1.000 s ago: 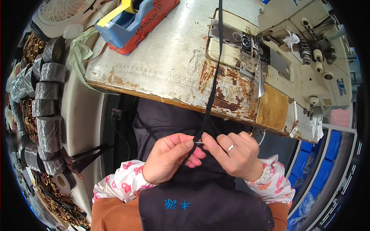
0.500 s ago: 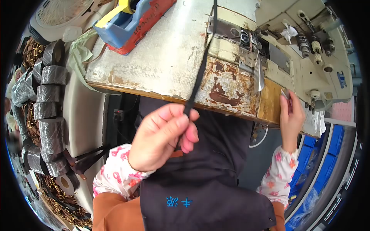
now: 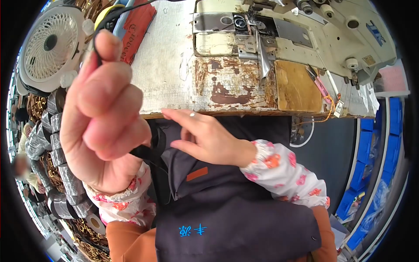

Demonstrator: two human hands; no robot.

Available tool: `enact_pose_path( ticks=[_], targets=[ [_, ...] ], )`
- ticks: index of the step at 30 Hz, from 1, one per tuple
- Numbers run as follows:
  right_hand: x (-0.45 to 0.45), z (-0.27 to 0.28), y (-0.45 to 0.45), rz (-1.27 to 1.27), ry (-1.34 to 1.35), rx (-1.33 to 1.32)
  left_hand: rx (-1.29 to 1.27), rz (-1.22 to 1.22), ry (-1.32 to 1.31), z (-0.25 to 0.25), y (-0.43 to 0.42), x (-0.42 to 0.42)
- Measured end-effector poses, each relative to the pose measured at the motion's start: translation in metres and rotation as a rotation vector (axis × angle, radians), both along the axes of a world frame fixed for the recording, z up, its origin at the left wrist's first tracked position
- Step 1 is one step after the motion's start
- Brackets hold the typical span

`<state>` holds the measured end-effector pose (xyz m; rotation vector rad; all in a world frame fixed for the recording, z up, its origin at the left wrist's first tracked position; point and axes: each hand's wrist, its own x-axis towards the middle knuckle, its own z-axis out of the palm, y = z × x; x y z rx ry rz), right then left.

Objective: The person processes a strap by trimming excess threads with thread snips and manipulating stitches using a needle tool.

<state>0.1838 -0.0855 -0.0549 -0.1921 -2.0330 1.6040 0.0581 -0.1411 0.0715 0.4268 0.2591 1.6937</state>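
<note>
Raised close to the camera at the left, my left hand (image 3: 104, 113) has its fingers closed on a black strap (image 3: 114, 14). The strap runs over the fingertips and off toward the top; a black length also shows below the hand. My right hand (image 3: 209, 137) is in front of the table edge, empty, its fingers and thumb apart. Pink-handled snips (image 3: 320, 85) lie on the right part of the sewing table, by an orange cord and a tag.
The sewing machine (image 3: 362, 39) stands at the upper right on the worn table (image 3: 166, 78). A white fan (image 3: 50, 43) and wrapped rolls (image 3: 65, 179) are at the left. Blue bins (image 3: 355, 174) line the right side.
My left hand has risen up and left toward the camera, still holding the strap. My right hand has left the table's right side, where the snips now lie, and moved left. The view has shifted.
</note>
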Motion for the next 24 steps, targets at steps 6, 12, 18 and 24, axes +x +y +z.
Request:
enact_pose_path(
  ticks=[6,12,18,24],
  targets=[
    [-0.016,-0.024,-0.003,-0.071,0.147,0.152,0.034,0.018,-0.109,0.011,0.0,-0.011],
    [0.041,-0.018,0.008,-0.079,-0.084,-0.038,0.044,0.218,-0.11,0.011,-0.002,-0.029],
    [0.066,0.02,0.02,-0.12,0.158,-0.431,-0.019,0.219,-0.111,-0.005,0.008,-0.039],
    [0.058,0.046,0.033,0.244,0.31,-0.898,-0.005,0.162,-0.129,0.003,0.018,-0.037]
  ],
)
